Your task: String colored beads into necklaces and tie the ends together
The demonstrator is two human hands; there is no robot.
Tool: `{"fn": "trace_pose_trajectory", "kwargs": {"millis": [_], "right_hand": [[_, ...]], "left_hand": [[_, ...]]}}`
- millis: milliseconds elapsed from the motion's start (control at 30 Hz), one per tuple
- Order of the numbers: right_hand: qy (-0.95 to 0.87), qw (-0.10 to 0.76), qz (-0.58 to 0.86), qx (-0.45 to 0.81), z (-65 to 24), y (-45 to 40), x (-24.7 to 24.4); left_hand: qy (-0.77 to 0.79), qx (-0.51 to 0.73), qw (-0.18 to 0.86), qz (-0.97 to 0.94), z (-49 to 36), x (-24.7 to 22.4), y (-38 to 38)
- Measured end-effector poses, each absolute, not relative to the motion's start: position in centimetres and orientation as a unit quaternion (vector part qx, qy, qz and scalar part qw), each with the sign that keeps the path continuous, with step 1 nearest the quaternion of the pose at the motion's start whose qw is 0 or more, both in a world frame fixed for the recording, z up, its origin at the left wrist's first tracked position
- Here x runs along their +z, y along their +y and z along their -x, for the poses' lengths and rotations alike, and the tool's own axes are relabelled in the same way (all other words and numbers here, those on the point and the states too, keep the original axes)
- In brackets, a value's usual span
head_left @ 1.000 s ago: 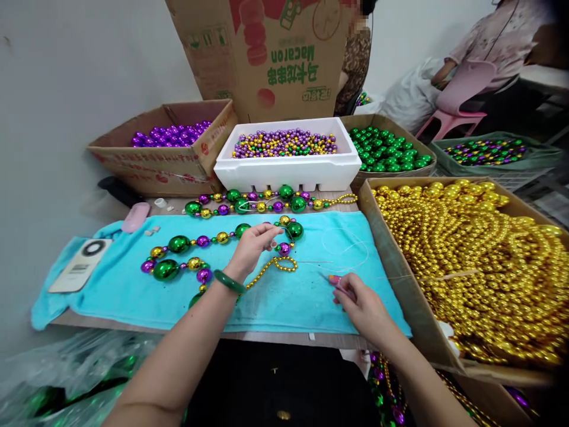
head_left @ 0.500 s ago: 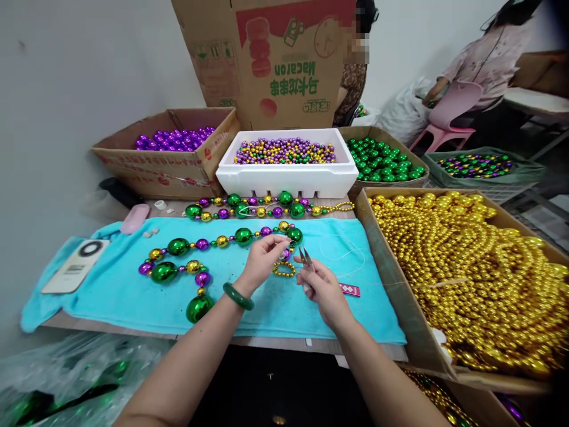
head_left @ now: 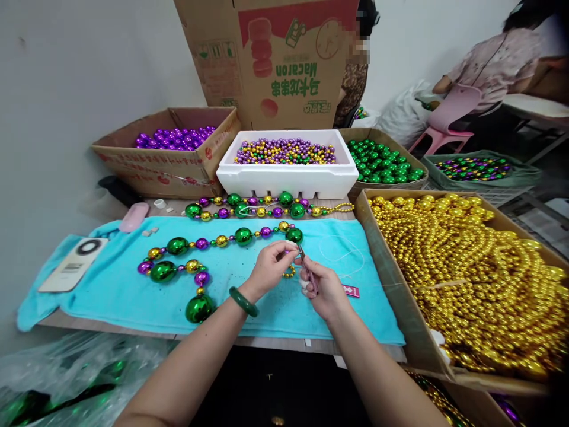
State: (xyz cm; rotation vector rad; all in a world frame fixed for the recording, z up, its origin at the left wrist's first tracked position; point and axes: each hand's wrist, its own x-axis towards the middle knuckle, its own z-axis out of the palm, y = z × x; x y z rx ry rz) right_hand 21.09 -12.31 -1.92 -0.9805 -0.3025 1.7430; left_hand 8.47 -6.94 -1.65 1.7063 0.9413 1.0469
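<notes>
My right hand [head_left: 323,287] grips a small pair of scissors [head_left: 311,279], their blades pointing up and nearly together. Just left of the blades, my left hand [head_left: 273,264] is closed in a pinch at the end of a bead necklace [head_left: 243,236]; what exactly the fingertips hold is too small to make out. The necklace, of green, purple and gold beads, curves leftward over a turquoise towel [head_left: 249,302]. A small ring of gold beads [head_left: 290,271] shows between the hands, partly hidden. White thread [head_left: 344,249] loops on the towel to the right.
Behind the towel lies another bead necklace [head_left: 277,212]. Boxes of purple [head_left: 164,166], mixed [head_left: 287,177] and green beads [head_left: 382,160] line the back. A carton of gold bead strands [head_left: 462,284] borders the right. A phone [head_left: 73,265] rests at left. Two people sit beyond.
The scissors have come up to my left fingertips, and their blades have drawn closer together. My left hand has shifted slightly right, covering more of the gold bead ring.
</notes>
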Motion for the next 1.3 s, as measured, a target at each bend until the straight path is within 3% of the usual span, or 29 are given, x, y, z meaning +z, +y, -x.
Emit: {"fn": "trace_pose_trajectory", "kwargs": {"millis": [1133, 1300], "right_hand": [[-0.107, 0.56, 0.443, 0.692, -20.36, -13.21, -2.54], [-0.111, 0.558, 0.434, 0.699, -20.56, -13.14, -2.58]], "left_hand": [[0.409, 0.429, 0.444, -0.672, -9.13, -2.33, -6.94], [0.404, 0.404, 0.544, -0.615, -9.15, -2.31, -7.07]]}}
